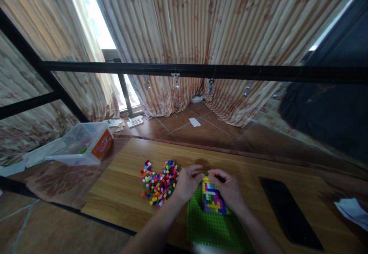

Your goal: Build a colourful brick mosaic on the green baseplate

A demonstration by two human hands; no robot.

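A green studded baseplate (212, 229) lies on the wooden table near its front edge. A block of small multicoloured bricks (212, 199) is built on its far part. My left hand (188, 183) rests at the left of that block, fingers curled toward its top edge. My right hand (227, 189) lies at its right, fingers bent and pinched at the block's far end. Both hands touch the brick block; whether a loose brick sits between the fingertips is hidden. A heap of several loose coloured bricks (159, 181) lies just left of my left hand.
A black flat slab (290, 213) lies on the table (123, 181) to the right. White paper (352, 212) sits at the far right edge. A clear plastic box with an orange label (86, 143) lies tipped at the left. A black metal bar (201, 71) crosses ahead, curtains behind.
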